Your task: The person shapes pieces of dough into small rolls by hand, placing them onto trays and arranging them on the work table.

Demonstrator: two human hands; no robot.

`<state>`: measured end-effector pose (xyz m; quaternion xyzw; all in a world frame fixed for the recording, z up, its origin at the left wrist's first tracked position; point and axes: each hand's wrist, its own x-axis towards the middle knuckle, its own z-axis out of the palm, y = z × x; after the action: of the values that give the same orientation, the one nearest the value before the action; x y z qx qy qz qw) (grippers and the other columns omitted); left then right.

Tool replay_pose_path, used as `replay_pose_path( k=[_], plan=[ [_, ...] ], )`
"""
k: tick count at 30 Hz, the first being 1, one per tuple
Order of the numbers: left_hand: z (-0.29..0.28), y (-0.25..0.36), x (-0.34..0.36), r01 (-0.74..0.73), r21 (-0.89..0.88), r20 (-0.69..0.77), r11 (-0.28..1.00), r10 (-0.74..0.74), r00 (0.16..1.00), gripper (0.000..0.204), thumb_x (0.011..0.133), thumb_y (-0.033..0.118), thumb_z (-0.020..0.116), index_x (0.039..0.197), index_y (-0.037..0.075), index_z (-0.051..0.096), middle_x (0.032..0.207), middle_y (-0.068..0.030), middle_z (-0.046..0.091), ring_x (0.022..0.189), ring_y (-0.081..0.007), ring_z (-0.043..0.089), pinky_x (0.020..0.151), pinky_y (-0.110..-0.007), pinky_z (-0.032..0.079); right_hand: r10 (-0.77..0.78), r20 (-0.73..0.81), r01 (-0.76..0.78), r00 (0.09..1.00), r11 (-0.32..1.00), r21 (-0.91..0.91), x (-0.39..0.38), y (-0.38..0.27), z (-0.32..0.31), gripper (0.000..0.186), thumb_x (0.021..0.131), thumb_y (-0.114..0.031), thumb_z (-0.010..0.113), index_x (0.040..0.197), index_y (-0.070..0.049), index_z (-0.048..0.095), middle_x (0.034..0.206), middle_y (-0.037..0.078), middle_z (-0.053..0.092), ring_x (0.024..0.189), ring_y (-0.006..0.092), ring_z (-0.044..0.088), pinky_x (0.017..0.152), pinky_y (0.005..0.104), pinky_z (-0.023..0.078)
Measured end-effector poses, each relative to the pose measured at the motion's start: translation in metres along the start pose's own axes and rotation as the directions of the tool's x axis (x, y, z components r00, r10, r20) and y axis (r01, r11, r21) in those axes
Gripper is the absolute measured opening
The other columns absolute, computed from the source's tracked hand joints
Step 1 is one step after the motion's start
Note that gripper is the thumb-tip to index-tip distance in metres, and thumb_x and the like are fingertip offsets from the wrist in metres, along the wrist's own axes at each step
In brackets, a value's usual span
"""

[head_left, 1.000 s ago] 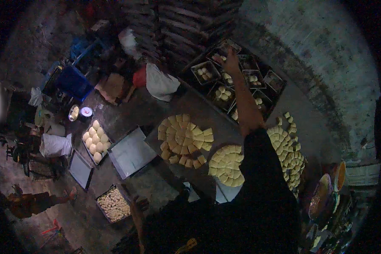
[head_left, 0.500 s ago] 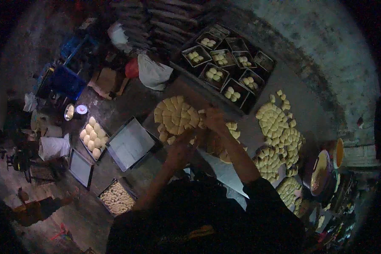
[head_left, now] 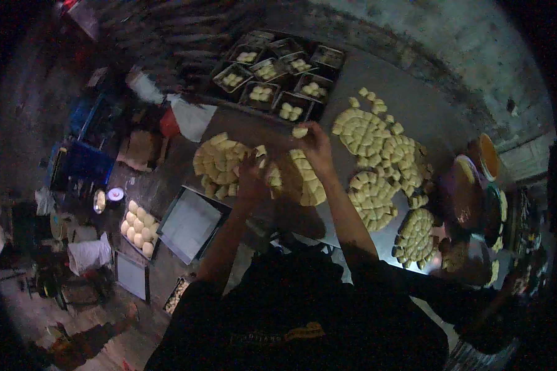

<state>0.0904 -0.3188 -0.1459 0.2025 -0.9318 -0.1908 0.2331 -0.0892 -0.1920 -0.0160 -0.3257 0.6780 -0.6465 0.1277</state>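
My right hand (head_left: 316,151) pinches a small pale dough piece (head_left: 299,132) at its fingertips, above the table and near the tins. My left hand (head_left: 252,176) has its fingers closed about another dough piece (head_left: 260,150). Beside the left hand lies a round slab of dough cut into chunks (head_left: 218,159). A strip of cut dough (head_left: 307,179) rests under and left of my right wrist. At the far side, a dark tray holds several metal loaf tins (head_left: 261,96), most with small dough balls inside.
More cut dough rounds (head_left: 370,198) cover the table's right side. Tubs (head_left: 467,191) stand at the right edge. On the left are a tray of smooth dough balls (head_left: 140,229), an empty-looking metal pan (head_left: 192,226) and a white bag (head_left: 192,117).
My hands have moved apart. The right hand has come up toward the tins with a dough piece, and the left stays by the cut slab. The whole view has shifted.
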Motion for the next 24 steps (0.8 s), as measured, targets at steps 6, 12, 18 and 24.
replay_pose_path(
  k=[6,12,18,24],
  plan=[
    [-0.044,0.192,0.001,0.523,-0.801,0.586,-0.292,-0.199,0.785,0.033,0.094,0.013,0.063,0.124,0.001,0.059,0.122,-0.0124,0.059,0.112,-0.0221,0.059,0.092,-0.034,0.048,-0.101,0.045,0.110,0.994,0.919,-0.379,-0.112,-0.052,-0.105,0.043,0.078,-0.002,0.075,0.118,-0.005,0.060,0.103,0.011,0.063,0.087,0.0245,0.062,0.079,0.0340,0.052],
    [-0.016,0.299,-0.036,0.497,-0.864,0.503,-0.078,-0.146,0.852,0.030,0.093,0.013,0.066,0.119,-0.001,0.061,0.111,-0.0059,0.064,0.105,-0.0121,0.057,0.093,-0.030,0.044,-0.098,-0.192,-0.006,0.976,0.879,-0.477,-0.191,-0.093,-0.181,0.034,0.077,0.000,0.076,0.109,-0.007,0.068,0.117,0.012,0.065,0.108,0.0286,0.065,0.088,0.0357,0.054],
    [-0.011,0.391,-0.022,-0.031,-0.815,0.093,0.578,0.183,0.979,0.029,0.088,0.016,0.071,0.112,0.001,0.066,0.125,-0.0149,0.060,0.122,-0.0272,0.055,0.101,-0.039,0.045,0.115,-0.325,-0.207,0.939,0.942,-0.263,-0.243,-0.093,-0.262,0.029,0.081,-0.001,0.073,0.110,-0.003,0.067,0.113,0.010,0.065,0.098,0.0190,0.066,0.082,0.0321,0.055],
    [-0.009,0.433,-0.007,-0.638,-0.660,-0.089,0.397,0.802,0.591,0.038,0.081,0.041,0.073,0.107,0.014,0.071,0.128,0.0002,0.062,0.129,-0.0304,0.050,0.106,-0.049,0.040,0.376,-0.024,-0.330,0.926,0.840,0.430,-0.299,-0.086,-0.305,0.018,0.087,-0.001,0.066,0.105,0.001,0.064,0.099,0.006,0.065,0.087,0.0143,0.063,0.073,0.0288,0.052]
  ],
)
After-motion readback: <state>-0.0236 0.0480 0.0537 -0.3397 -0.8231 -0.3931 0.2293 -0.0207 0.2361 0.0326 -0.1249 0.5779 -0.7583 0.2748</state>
